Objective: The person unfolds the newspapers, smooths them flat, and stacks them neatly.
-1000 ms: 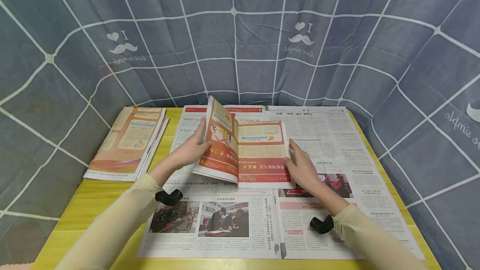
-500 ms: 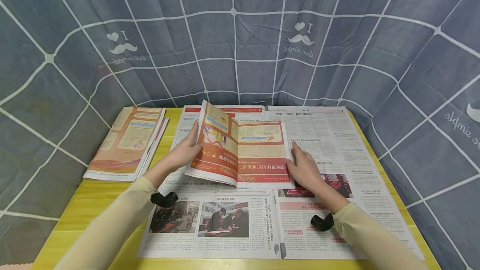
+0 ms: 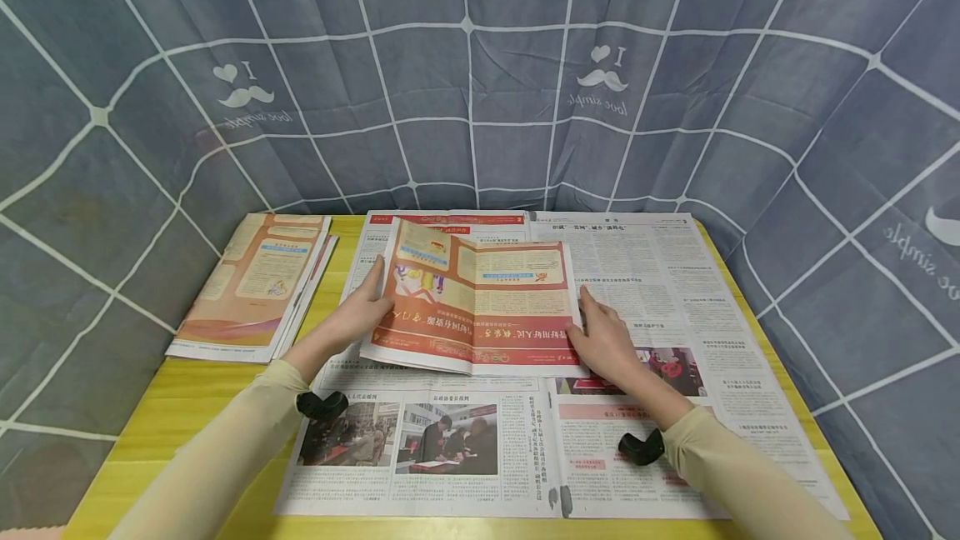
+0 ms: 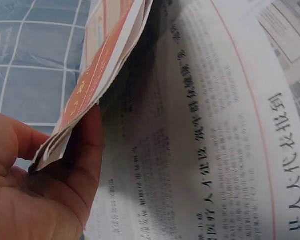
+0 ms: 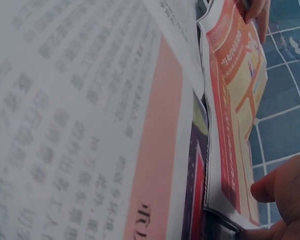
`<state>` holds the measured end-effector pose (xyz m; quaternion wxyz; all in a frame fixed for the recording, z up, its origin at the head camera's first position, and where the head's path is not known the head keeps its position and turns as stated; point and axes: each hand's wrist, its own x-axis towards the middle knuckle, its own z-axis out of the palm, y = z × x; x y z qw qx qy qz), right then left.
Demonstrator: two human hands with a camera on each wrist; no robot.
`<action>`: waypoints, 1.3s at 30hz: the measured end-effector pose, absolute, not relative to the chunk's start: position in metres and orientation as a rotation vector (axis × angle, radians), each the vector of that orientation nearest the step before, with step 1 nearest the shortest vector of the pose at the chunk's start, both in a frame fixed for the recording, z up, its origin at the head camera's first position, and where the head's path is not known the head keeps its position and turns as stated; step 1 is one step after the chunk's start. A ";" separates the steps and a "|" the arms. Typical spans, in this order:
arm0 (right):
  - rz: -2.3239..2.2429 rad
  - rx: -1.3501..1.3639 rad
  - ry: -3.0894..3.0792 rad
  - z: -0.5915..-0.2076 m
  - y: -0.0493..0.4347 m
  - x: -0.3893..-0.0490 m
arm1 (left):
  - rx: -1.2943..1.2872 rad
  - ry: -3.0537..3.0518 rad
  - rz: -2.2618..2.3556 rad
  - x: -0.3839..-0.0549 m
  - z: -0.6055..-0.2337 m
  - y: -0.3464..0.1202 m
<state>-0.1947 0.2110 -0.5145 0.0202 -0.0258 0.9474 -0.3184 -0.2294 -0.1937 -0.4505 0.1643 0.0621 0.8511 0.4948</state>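
Note:
A folded newspaper (image 3: 517, 298) with orange and red printing is held over a larger spread newspaper, a crease down its middle. My left hand (image 3: 360, 313) pinches its left edge, which is lifted and tilted. In the left wrist view the thumb of my left hand (image 4: 45, 185) lies on the printed side, and the fingers lie beneath the layered sheets. At the right edge, my right hand (image 3: 606, 340) holds the folded newspaper with the thumb on top; its other fingers are partly hidden. The right wrist view shows the folded newspaper (image 5: 232, 110) from its edge.
A large newspaper (image 3: 517, 448) lies spread on the yellow table (image 3: 157, 432). To the left rests a stack of folded newspapers (image 3: 255, 290). Grey checked curtain (image 3: 510, 73) encloses the back and sides. Black bands (image 3: 322, 404) sit at both wrists.
My left hand has moved left and toward me, lowering the left half of the folded newspaper so it lies flatter. The right hand has stayed at the right edge.

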 end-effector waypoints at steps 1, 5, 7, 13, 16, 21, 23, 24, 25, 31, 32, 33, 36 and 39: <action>-1.009 -0.074 2.926 -0.514 0.211 -0.195 | 0.172 2.427 1.409 -0.230 -0.452 -0.194; -1.192 -0.074 2.828 -0.512 0.211 -0.196 | 0.153 2.427 1.399 -0.230 -0.457 -0.196; -1.301 -0.077 2.755 -0.510 0.212 -0.196 | 0.145 2.431 1.393 -0.230 -0.460 -0.197; -1.533 -0.013 2.579 -0.505 0.211 -0.198 | 0.112 2.426 1.392 -0.231 -0.466 -0.199; -1.648 0.090 2.475 -0.504 0.209 -0.201 | 0.081 2.414 1.392 -0.231 -0.469 -0.199; -1.762 0.247 2.325 -0.500 0.209 -0.206 | 0.031 2.384 1.407 -0.230 -0.472 -0.200; -1.778 0.263 2.282 -0.500 0.210 -0.207 | 0.012 2.374 1.411 -0.230 -0.472 -0.200; -1.793 0.265 2.252 -0.501 0.211 -0.207 | 0.007 2.365 1.420 -0.230 -0.473 -0.200; -1.794 0.268 2.241 -0.502 0.211 -0.208 | -0.003 2.360 1.422 -0.230 -0.474 -0.200; -1.781 0.233 2.254 -0.508 0.214 -0.209 | -0.040 2.348 1.448 -0.232 -0.477 -0.197; -1.787 0.227 2.251 -0.509 0.215 -0.209 | -0.045 2.348 1.451 -0.231 -0.477 -0.196; -1.793 0.225 2.249 -0.509 0.216 -0.209 | -0.051 2.353 1.449 -0.231 -0.477 -0.195; -1.798 0.229 2.266 -0.510 0.217 -0.209 | -0.071 2.352 1.454 -0.231 -0.477 -0.193; -1.793 0.245 2.291 -0.509 0.219 -0.208 | -0.079 2.341 1.472 -0.231 -0.478 -0.189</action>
